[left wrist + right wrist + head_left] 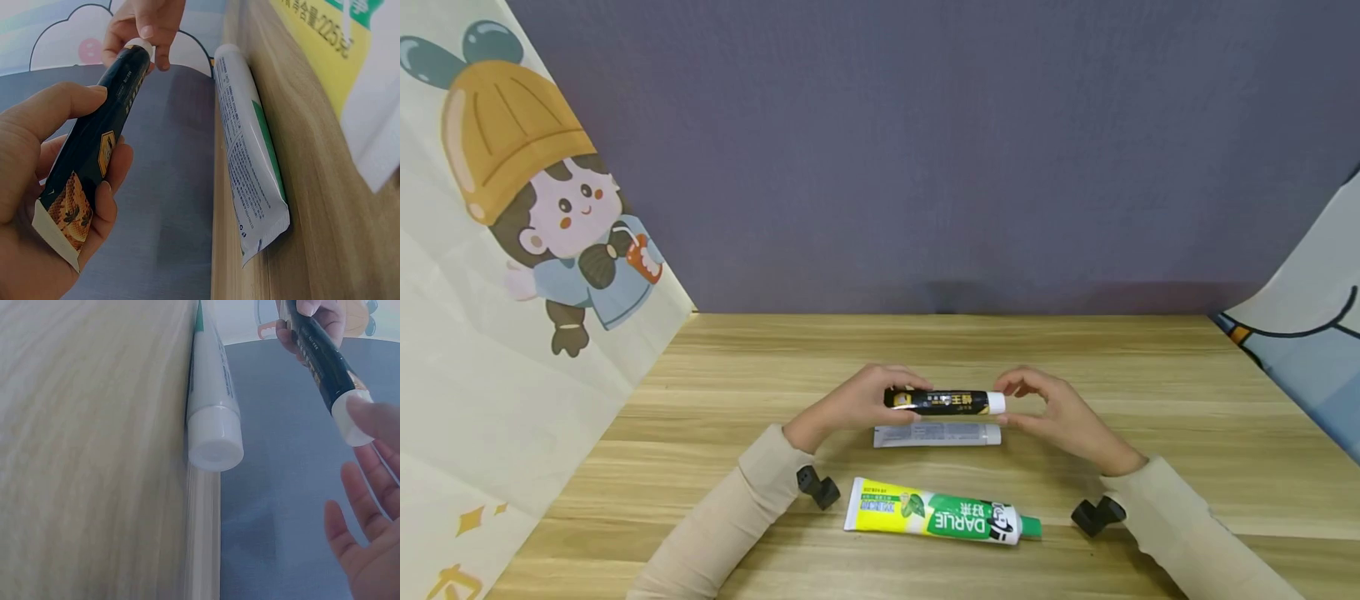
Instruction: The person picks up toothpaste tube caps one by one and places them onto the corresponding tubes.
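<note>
My left hand (887,400) grips a black toothpaste tube (943,402) by its flat crimped end, thumb on one face and fingers curled under the other. The tube's honeycomb print shows in the left wrist view, and its white cap (352,419) points to the right. At that cap is my right hand (1056,417), its thumb overlapping the cap in the right wrist view and the other fingers spread loosely beyond it. A white toothpaste tube (247,144) with a green stripe lies on the table just nearer than the held tube.
Closer to me lies a large yellow, green and white Darlie toothpaste tube (936,512), its green cap facing right. A dark panel (940,167) rises behind the wooden table (760,350). Cartoon-printed sheets (467,375) stand along the sides.
</note>
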The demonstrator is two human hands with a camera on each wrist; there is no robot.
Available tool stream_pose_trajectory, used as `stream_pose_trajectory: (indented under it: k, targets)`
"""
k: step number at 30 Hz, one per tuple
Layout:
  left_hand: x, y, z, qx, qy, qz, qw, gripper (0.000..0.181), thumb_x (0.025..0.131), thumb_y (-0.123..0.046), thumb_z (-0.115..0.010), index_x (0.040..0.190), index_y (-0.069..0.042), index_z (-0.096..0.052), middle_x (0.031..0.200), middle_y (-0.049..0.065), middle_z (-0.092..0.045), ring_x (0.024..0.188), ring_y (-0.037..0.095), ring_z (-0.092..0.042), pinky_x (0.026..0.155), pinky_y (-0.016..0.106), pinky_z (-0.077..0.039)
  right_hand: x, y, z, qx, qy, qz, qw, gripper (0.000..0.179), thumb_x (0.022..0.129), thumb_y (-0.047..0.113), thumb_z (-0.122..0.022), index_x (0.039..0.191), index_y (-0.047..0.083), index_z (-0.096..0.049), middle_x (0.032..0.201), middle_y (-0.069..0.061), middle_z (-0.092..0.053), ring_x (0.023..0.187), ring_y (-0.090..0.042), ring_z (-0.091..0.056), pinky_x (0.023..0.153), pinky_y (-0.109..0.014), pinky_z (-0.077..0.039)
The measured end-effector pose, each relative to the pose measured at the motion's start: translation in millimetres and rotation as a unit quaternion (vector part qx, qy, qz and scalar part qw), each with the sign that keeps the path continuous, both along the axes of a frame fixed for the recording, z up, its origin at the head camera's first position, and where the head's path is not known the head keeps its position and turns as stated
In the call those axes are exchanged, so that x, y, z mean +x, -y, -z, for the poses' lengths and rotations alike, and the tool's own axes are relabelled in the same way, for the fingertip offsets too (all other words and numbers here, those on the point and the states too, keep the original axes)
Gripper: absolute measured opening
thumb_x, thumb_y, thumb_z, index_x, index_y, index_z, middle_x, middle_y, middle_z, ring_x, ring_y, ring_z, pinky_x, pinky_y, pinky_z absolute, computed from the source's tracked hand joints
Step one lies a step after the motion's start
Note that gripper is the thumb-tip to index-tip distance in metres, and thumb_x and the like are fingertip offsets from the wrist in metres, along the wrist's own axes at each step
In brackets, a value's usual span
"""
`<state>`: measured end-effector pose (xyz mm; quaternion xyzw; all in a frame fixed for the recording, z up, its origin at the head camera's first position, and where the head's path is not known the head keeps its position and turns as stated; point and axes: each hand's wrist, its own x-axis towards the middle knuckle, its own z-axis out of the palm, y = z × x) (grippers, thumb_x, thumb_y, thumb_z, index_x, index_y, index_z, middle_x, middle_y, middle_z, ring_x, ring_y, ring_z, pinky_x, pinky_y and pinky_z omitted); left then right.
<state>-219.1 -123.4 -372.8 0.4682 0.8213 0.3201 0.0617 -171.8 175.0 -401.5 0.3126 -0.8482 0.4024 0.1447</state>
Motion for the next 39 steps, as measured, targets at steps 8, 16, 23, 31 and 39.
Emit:
stream_pose_trajectory:
  k: [8, 16, 23, 31, 39]
  targets:
    - [0.5, 0.7, 0.6, -0.002, -0.003, 0.002, 1.0, 0.042, 0.085, -0.018, -0.07, 0.125, -0.007, -0.061, 0.127, 0.006, -0.059, 0.119, 0.019, -0.053, 0.098, 0.03, -0.043, -2.0, 0.8, 4.7, 0.004, -0.023, 0.006, 0.9997, 0.037, 0.069, -0.004, -0.079, 0.1, 0.008, -0.063, 0.097, -0.002, -0.065, 0.088, -0.009, -0.058, 0.077, -0.025, -0.047]
    - [0.2, 0.2, -0.4, -0.004, -0.004, 0.0, 1.0, 0.042, 0.085, -0.018, -0.071, 0.125, -0.007, -0.061, 0.126, 0.006, -0.06, 0.118, 0.018, -0.053, 0.098, 0.031, -0.043, -0.8, -1.0, 3.1, -0.001, 0.001, 0.006, 1.0, 0.029, 0.078, 0.007, -0.076, 0.102, 0.017, -0.064, 0.1, 0.006, -0.065, 0.09, -0.006, -0.058, 0.08, -0.026, -0.047]
    - [-0.9, -0.2, -0.3, -0.003, -0.001, -0.003, 1.0, 0.042, 0.085, -0.018, -0.071, 0.125, -0.009, -0.061, 0.126, 0.005, -0.06, 0.117, 0.018, -0.054, 0.097, 0.031, -0.043, 0.0, -2.7, 2.4, 0.006, 0.021, 0.015, 0.9997, 0.023, 0.083, 0.013, -0.073, 0.103, 0.019, -0.065, 0.101, 0.008, -0.065, 0.09, -0.01, -0.058, 0.079, -0.031, -0.048]
    - [-1.2, -0.1, -0.5, -0.002, 0.001, -0.003, 1.0, 0.042, 0.085, -0.017, -0.071, 0.125, -0.009, -0.061, 0.125, 0.005, -0.06, 0.116, 0.017, -0.054, 0.096, 0.03, -0.044, 0.9, -2.3, 0.3, 0.021, 0.046, 0.03, 0.9983, 0.02, 0.086, 0.012, -0.069, 0.105, 0.017, -0.066, 0.102, 0.006, -0.066, 0.089, -0.008, -0.057, 0.077, -0.032, -0.048]
    - [0.1, -0.9, -0.5, -0.01, 0.001, -0.006, 0.9999, 0.042, 0.085, -0.018, -0.071, 0.125, -0.009, -0.061, 0.126, 0.005, -0.06, 0.117, 0.018, -0.053, 0.096, 0.029, -0.044, 0.1, -1.8, 0.9, 0.021, 0.051, 0.025, 0.9982, 0.014, 0.088, 0.012, -0.066, 0.102, 0.013, -0.067, 0.098, 0.005, -0.067, 0.086, -0.006, -0.058, 0.077, -0.038, -0.05]
